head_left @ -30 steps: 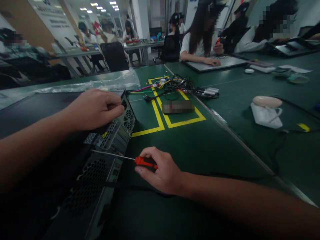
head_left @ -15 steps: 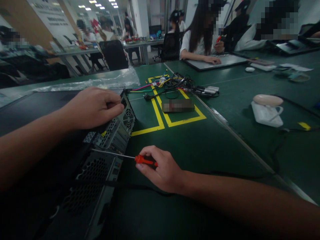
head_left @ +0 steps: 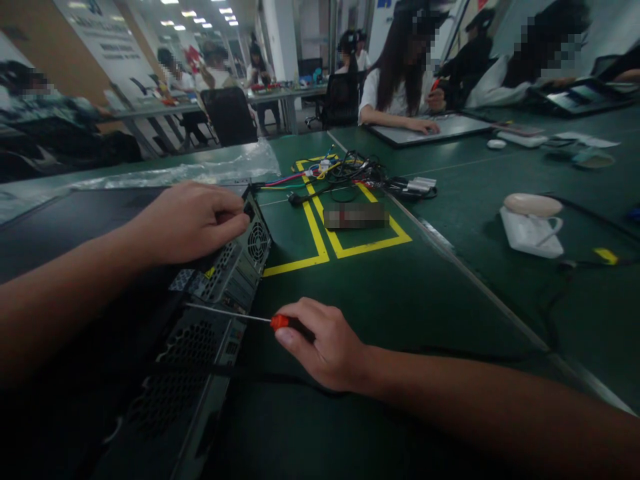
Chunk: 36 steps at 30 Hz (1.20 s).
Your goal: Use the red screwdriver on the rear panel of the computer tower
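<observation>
A black computer case (head_left: 75, 207) lies on the left, its vented metal rear (head_left: 173, 373) facing right. My left hand (head_left: 187, 223) is on its upper edge, fingers curled down at the corner above the round fan grille (head_left: 258, 241). In my right hand (head_left: 323, 343) is a screwdriver (head_left: 279, 321), its red handle between thumb and fingers. The long thin shaft points left across the rear panel. Its tip is at the case's dark edge; whether it sits in a screw I cannot make out.
Yellow tape (head_left: 373, 247) marks the green table around a dark blurred block (head_left: 356, 216). Behind are tangled cables (head_left: 357, 167) and clear plastic wrap (head_left: 220, 163). A white device (head_left: 531, 230) stands right. Across the table a person (head_left: 400, 87) works at a flat panel (head_left: 435, 128).
The fingers of my right hand have closed further over the screwdriver handle, so less red shows. The tip stays at the case edge, and my left hand keeps its place.
</observation>
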Each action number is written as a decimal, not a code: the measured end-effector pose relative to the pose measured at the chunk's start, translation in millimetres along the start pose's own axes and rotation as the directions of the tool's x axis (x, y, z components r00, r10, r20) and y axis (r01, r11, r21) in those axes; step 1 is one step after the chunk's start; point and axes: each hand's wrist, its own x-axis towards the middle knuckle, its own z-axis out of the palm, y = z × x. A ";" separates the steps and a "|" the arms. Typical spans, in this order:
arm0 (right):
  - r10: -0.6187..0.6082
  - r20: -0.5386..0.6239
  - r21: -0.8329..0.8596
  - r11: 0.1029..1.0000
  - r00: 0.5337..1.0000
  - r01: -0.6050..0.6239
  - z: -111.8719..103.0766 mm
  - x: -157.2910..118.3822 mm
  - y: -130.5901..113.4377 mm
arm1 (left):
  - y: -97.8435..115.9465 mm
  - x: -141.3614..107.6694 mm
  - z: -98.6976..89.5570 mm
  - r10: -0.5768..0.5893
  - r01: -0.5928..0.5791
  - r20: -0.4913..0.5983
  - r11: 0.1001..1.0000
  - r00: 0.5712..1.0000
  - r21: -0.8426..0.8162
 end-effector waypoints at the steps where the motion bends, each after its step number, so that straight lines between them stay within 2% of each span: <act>1: 0.005 -0.003 0.010 1.000 1.000 -0.005 0.3 -0.2 0.1 | 0.3 -0.1 0.1 -0.005 0.005 0.006 1.000 1.000 -0.004; 6: 0.032 -0.033 0.052 0.998 0.999 -0.031 3.2 -2.2 2.4 | 0.8 -0.4 0.5 -0.013 0.013 -0.008 1.000 1.000 0.003; 12: 0.050 -0.018 0.066 0.997 0.999 -0.049 4.0 -1.4 3.7 | 1.7 1.2 -0.9 -0.023 0.023 0.026 1.000 0.999 -0.006; 24: 0.068 -0.001 0.079 0.995 0.998 -0.068 3.2 -1.4 1.9 | 0.5 -0.1 0.3 -0.022 0.022 0.025 1.000 0.999 -0.001; 36: 0.035 0.026 -0.010 0.999 0.999 -0.034 -0.6 -0.1 -0.3 | -6.1 -0.2 6.1 0.043 -0.040 -0.064 0.998 0.997 0.045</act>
